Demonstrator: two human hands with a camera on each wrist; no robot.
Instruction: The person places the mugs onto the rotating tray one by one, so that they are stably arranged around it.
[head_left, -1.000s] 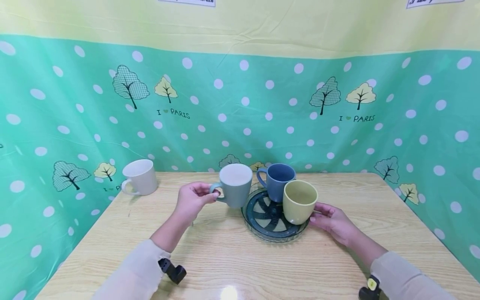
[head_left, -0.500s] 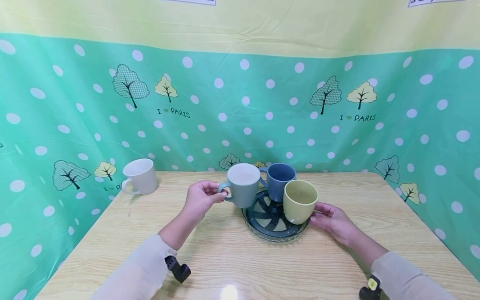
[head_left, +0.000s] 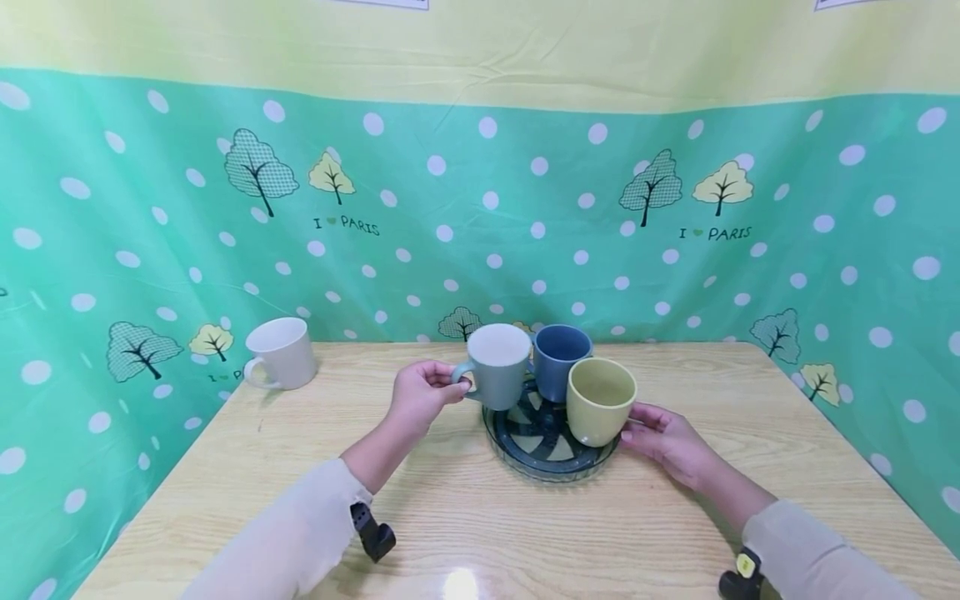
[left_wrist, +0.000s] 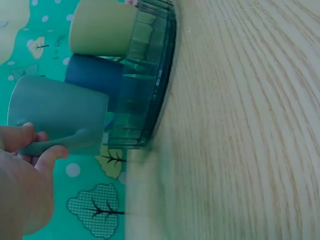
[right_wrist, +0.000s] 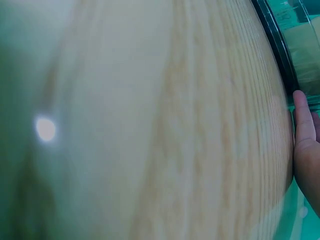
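A pale wood-grain table (head_left: 450, 533), with dotted green cloth (head_left: 405, 279) behind and at both sides — the left hand (head_left: 423, 396) pinches the grey-green mug (head_left: 498, 371) by its handle at the tray's (head_left: 517, 454) far left; the right hand (head_left: 671, 446), fingers extended, touches its right edge.

You have four cups (head_left: 288, 358) (head_left: 501, 375) (head_left: 555, 379) (head_left: 596, 421), one tray (head_left: 551, 472), one table (head_left: 465, 517) and two hands (head_left: 420, 400) (head_left: 670, 446) (one left, one right)

Cup (head_left: 600, 406) on tray (head_left: 547, 459), mug (head_left: 557, 377) behind it, lone mug (head_left: 290, 357) far left on table (head_left: 562, 533)
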